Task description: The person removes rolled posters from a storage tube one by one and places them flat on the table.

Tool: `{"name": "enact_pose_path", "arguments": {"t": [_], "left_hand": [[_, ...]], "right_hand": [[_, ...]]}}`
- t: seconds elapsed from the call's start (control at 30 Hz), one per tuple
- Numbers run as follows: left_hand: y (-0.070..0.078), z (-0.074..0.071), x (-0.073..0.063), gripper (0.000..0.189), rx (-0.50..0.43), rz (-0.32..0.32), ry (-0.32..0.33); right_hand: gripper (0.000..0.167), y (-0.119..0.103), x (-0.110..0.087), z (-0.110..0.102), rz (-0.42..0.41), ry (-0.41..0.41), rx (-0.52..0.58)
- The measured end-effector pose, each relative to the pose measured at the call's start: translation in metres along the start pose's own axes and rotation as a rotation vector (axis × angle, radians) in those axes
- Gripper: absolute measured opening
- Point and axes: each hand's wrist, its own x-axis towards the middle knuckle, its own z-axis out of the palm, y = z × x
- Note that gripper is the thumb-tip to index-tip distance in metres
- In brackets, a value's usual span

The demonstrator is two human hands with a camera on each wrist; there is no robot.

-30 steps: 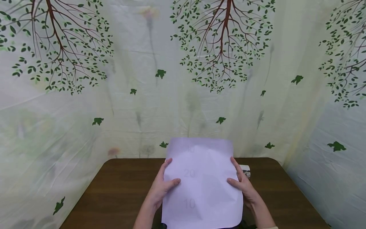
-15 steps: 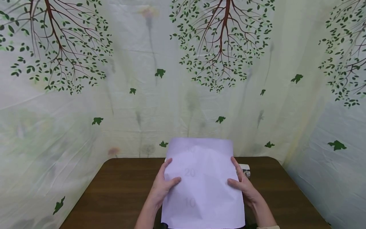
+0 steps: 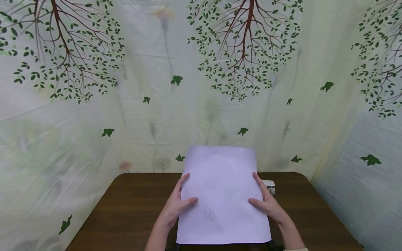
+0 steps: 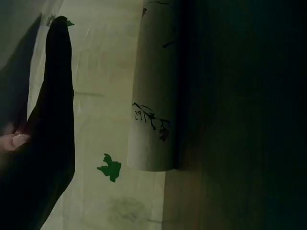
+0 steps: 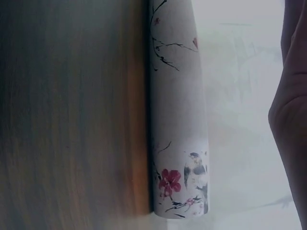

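A white sheet of paper (image 3: 224,198) with faint numbers 20 and 10 is held up in the head view, its face towards me. My left hand (image 3: 176,204) grips its left edge, thumb on the face and the other fingers mostly hidden behind. Likewise, my right hand (image 3: 268,204) holds the right edge with its thumb in front. Behind the sheet lies a white roll (image 5: 180,105) printed with branches, a red flower and a bird. Only its right end shows in the head view; the left wrist view shows the other end of the roll (image 4: 153,96).
A dark brown wooden table (image 3: 135,209) with rounded far corners lies under the hands. Just past its far edge hangs a pale curtain (image 3: 150,136) with printed trees and leaves, which also runs down both sides. Dark shapes show near the sheet's lower corners.
The sheet has shifted slightly upward between my hands and lies flatter. Its lower edge, curved and lower before, is now straight and higher. A faint number near the top is no longer readable.
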Motion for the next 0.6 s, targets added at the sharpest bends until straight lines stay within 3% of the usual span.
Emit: {"name": "enact_pose_path", "arguments": {"t": [0.13, 0.3, 0.6], "left_hand": [[-0.0036, 0.0005, -0.0004, 0.097, 0.047, -0.001, -0.022], [-0.0057, 0.0022, 0.0016, 0.093, 0.129, 0.05, 0.002], [-0.003, 0.001, 0.0011, 0.097, 0.075, 0.057, -0.007]], "right_hand": [[0.099, 0.0011, -0.0004, -0.0006, -0.006, -0.02, 0.038], [0.1, 0.0016, -0.0014, -0.0019, -0.004, -0.058, 0.103], [0.101, 0.0004, -0.0016, -0.0002, 0.003, -0.065, 0.152]]}}
